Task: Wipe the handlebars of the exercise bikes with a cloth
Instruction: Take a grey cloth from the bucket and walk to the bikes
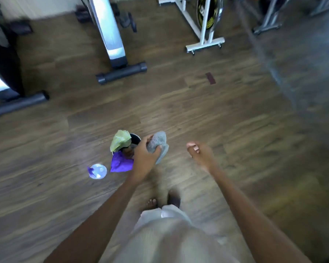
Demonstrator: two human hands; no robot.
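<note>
Left hand (145, 155) holds in its grip a crumpled, speckled grey cloth (158, 142).

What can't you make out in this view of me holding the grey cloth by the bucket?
All in the head view.
The handlebars: cut off by the top edge; only the lower frames of the exercise bikes show.
Inside of the bucket: hidden by the green cloth, purple cloth and left hand.
The grey cloth: partly hidden in the left hand's grip.
The spray bottle: too blurred to read any label.

Home gym: exercise bikes (110, 35) on wood floor (198, 111).
</note>
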